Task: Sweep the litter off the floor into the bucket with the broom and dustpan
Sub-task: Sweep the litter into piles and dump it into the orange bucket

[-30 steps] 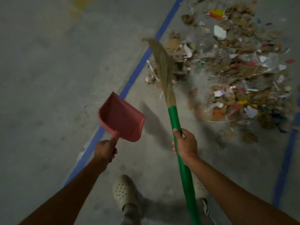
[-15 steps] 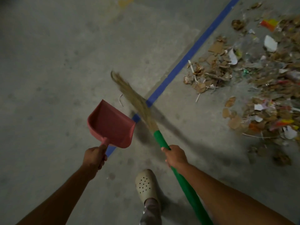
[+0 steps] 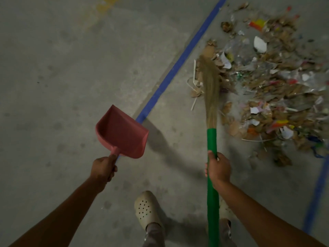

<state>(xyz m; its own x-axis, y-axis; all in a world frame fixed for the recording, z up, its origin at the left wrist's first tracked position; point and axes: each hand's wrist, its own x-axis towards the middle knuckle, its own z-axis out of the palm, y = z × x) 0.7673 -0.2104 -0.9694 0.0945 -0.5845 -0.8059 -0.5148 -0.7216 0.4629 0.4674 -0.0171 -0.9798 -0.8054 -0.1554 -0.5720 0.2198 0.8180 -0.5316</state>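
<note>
My left hand (image 3: 103, 168) grips the handle of a red dustpan (image 3: 122, 131), which hangs above the floor with its mouth facing up and right and nothing in it. My right hand (image 3: 218, 169) grips the green handle of a broom (image 3: 211, 145). The broom's straw bristles (image 3: 211, 82) lie against the left edge of a wide litter pile (image 3: 270, 84) of cardboard scraps, paper bits and plastic wrappers at the upper right. No bucket is in view.
A blue tape line (image 3: 178, 66) runs diagonally across the grey concrete floor, and another blue line (image 3: 316, 193) runs down the right side. My beige clogs (image 3: 146, 209) stand at the bottom centre. Bare concrete (image 3: 53, 77) spreads to the left.
The broom head swung from left of the blue line back right onto the litter pile's left edge. The dustpan stayed in my left hand, and the view shifted.
</note>
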